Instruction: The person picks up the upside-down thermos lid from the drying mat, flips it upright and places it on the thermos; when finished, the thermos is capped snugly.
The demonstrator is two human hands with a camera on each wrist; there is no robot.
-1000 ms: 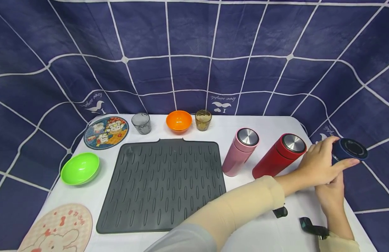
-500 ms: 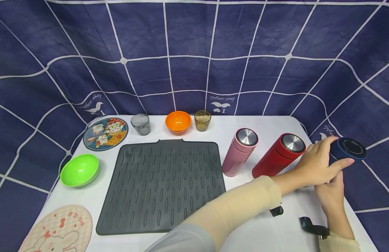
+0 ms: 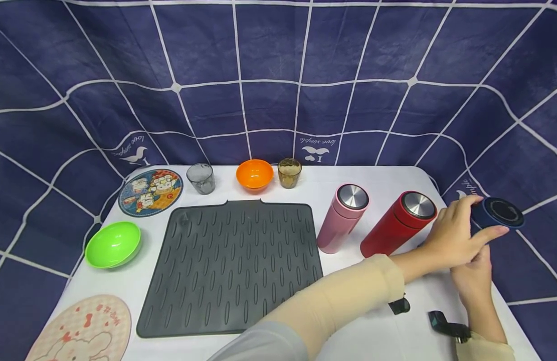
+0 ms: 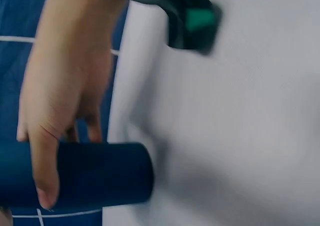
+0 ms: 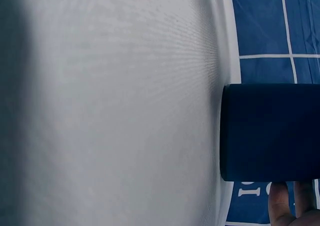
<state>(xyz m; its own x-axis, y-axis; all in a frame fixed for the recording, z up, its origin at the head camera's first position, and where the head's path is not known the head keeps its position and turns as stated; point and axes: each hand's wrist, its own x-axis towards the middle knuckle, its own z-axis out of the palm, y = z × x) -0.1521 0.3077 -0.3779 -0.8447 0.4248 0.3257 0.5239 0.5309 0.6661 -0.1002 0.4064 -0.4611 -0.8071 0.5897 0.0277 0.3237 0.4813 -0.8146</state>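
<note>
A dark blue thermos bottle [image 3: 499, 213] with a round dark lid stands out at the right side of the table, held in both hands. My left hand [image 3: 456, 235] grips its top, thumb along the near side and fingers around the left. Lower down, my right hand [image 3: 474, 273] holds the body, which the head view mostly hides. The left wrist view shows this right hand [image 4: 60, 95] wrapped around the blue thermos [image 4: 105, 173], whose base is by the white table's edge. Fingertips [image 5: 280, 198] press the underside of the thermos [image 5: 270, 133] in the right wrist view.
Left of the hands lean a red thermos [image 3: 397, 223] and a pink thermos [image 3: 343, 218]. A grey ridged mat [image 3: 233, 265] covers the middle. Around it are a green bowl [image 3: 113, 244], an orange bowl [image 3: 254, 175], two glasses [image 3: 201, 179] and two round placemats [image 3: 150, 192].
</note>
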